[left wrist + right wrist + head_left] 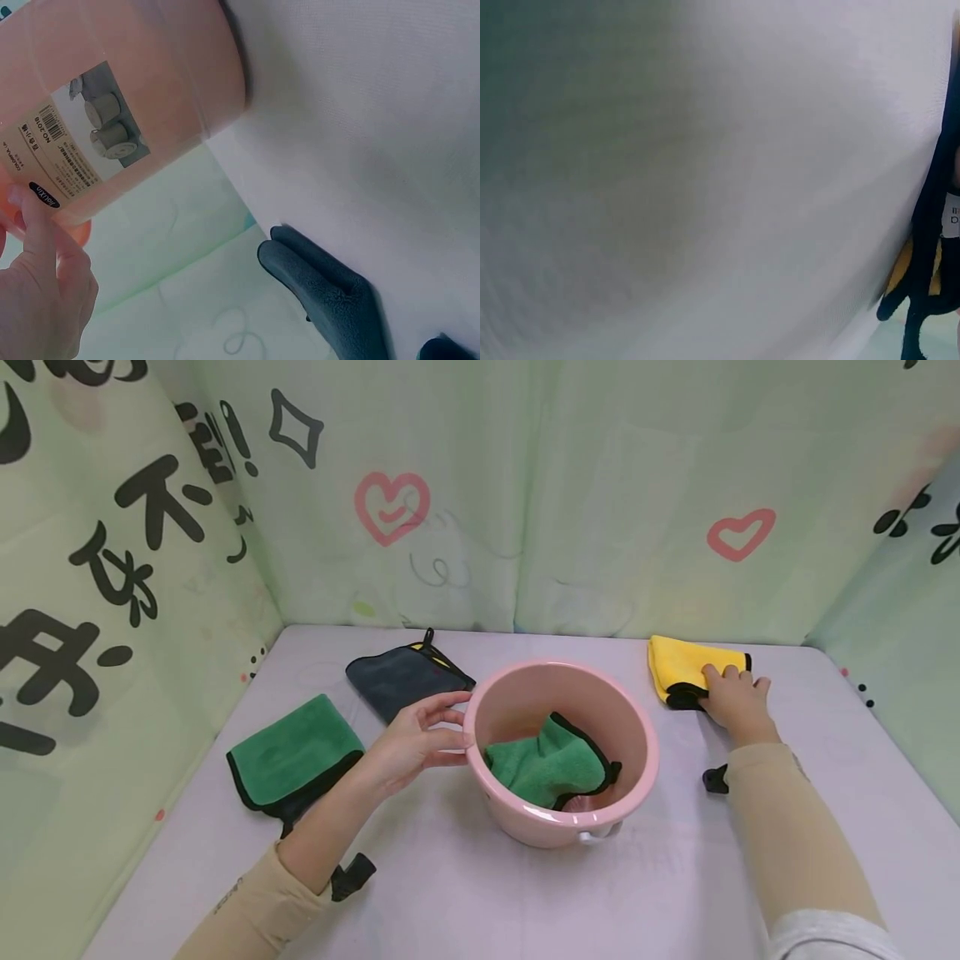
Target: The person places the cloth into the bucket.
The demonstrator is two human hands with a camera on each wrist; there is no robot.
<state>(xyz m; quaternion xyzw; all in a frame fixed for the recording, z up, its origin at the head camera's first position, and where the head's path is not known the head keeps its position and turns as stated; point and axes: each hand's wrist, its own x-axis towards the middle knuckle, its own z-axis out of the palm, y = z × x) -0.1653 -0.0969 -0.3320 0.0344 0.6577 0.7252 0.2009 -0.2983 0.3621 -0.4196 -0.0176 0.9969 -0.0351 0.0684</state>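
Note:
A pink bucket [491,793] stands mid-table with a crumpled green cloth [547,764] inside. My left hand [412,739] reaches to the bucket's left rim, its fingers extended and touching the outside; in the left wrist view the fingertips lie by the printed label [75,139]. At the back right, my right hand [738,706] pinches the near right edge of a folded yellow cloth [690,660] with black trim. Only that cloth's dark edge [930,217] shows in the right wrist view, with the hand almost wholly out of frame.
Left of the bucket lies a folded green cloth [296,752] with black trim. Behind my left hand is a dark grey cloth [401,677] with a hanging loop. Printed curtains [585,510] enclose the back and sides of the pale table [600,902].

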